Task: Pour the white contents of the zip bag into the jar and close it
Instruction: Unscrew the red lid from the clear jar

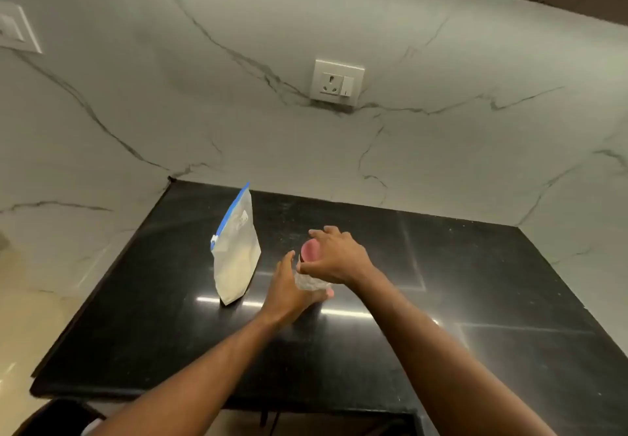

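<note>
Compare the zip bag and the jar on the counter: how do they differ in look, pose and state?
The zip bag stands free and untouched; the jar is gripped by the left hand, with the right hand on its pink lid. The bag is tall, flat and blue-topped; the jar is short and clear. The bag holds white contents; the jar's contents cannot be seen. Both rest on the black counter.

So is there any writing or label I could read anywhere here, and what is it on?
No text is readable.
Zip bag: a small white patch near its top, too blurred to read.
Wall socket: a mark on its switch, too small to tell.
Jar: no label shows.
</note>
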Available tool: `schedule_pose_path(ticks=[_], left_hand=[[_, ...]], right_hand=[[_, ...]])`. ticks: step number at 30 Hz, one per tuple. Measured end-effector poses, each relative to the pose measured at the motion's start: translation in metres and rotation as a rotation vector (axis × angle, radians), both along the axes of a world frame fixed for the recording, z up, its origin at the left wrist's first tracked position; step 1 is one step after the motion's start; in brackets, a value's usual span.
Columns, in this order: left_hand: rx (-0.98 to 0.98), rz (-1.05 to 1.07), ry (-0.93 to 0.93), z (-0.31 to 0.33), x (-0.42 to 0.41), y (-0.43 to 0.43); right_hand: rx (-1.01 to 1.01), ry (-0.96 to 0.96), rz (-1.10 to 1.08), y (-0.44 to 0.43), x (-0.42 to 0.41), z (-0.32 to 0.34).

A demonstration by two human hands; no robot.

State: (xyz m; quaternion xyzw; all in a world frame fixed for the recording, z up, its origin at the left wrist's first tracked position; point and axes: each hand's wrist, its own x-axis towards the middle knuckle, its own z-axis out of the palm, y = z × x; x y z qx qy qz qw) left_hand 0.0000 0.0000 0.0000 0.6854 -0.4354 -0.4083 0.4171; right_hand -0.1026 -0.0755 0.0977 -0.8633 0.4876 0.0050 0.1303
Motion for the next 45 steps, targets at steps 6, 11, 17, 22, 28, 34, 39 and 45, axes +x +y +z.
schedule_pose_path(ticks=[6, 11, 17, 22, 28, 34, 39, 45], left_hand=[[-0.106, -0.007, -0.067, -0.023, 0.006, -0.032], [-0.111, -0.067, -0.177, -0.038, 0.020, -0.038], [-0.132, -0.092, -0.237, -0.042, 0.027, -0.041], [-0.177, -0.100, -0.258, -0.036, 0.029, -0.038], [-0.173, -0.120, -0.244, -0.036, 0.030, -0.038], [-0.168, -0.067, -0.266, -0.034, 0.027, -0.037], [-0.161, -0.079, -0.292, -0.037, 0.025, -0.039], [-0.209, -0.047, -0.303, -0.036, 0.025, -0.037]], right_hand=[[-0.156, 0.159, -0.006, -0.016, 0.020, -0.015], [-0.072, 0.202, 0.005, -0.030, 0.025, -0.009], [0.080, 0.151, 0.061, -0.040, 0.020, -0.001], [0.107, 0.237, 0.253, -0.044, 0.019, 0.012], [0.308, 0.131, 0.482, -0.050, 0.010, 0.032], [-0.123, 0.380, 0.238, -0.043, 0.012, 0.008], [-0.035, 0.218, 0.218, -0.044, 0.015, -0.001], [0.151, 0.238, 0.556, -0.058, 0.007, 0.010]])
